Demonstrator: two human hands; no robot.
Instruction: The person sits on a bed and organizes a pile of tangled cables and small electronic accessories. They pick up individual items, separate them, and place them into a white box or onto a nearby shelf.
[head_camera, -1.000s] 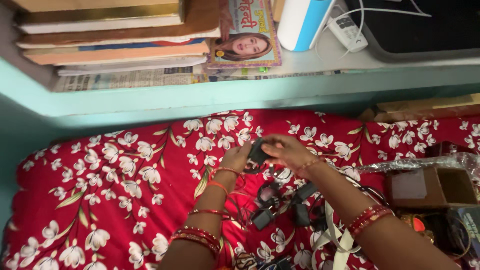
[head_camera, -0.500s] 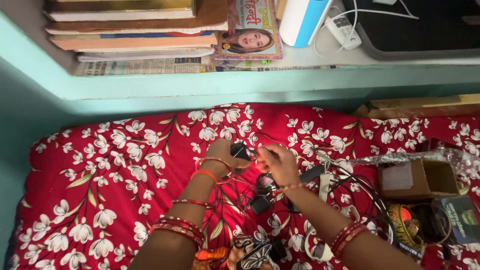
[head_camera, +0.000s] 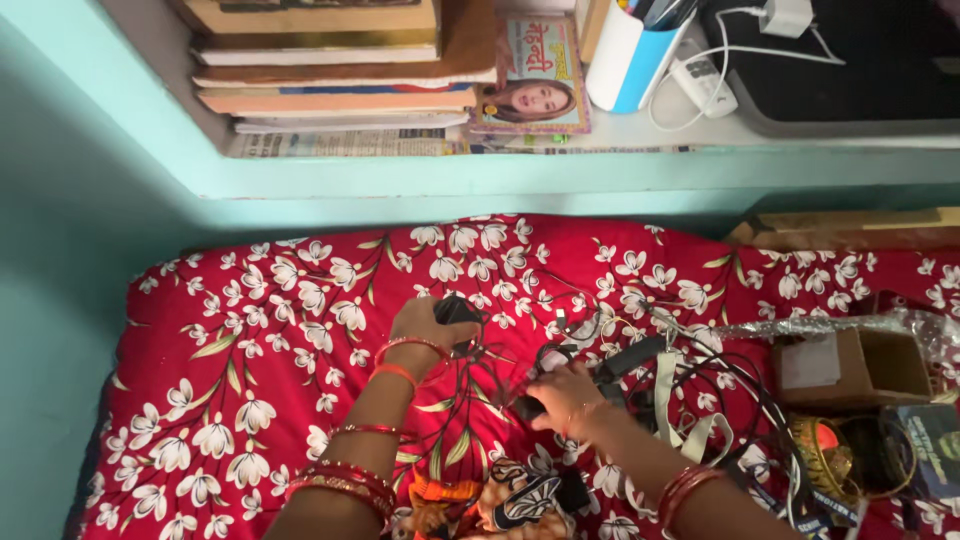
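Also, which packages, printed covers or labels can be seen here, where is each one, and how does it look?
Magazine: on the shelf beside the book stack, flat, pink and yellow cover with a portrait.
Newspaper: under the books, flat, grey print.
Cardboard box: on the red floral cloth at right, brown, open, with a pale label on one side.
Clear plastic wrap: along the box's top edge, crinkled.

Covering the bed (head_camera: 250, 330) in red cloth with white flowers, showing black chargers (head_camera: 455, 312), red bangles (head_camera: 345, 482), turquoise shelf (head_camera: 500, 180).

bare bedspread (head_camera: 250, 330) lies left; tangled cables (head_camera: 690, 380) and box (head_camera: 850, 365) crowd right.
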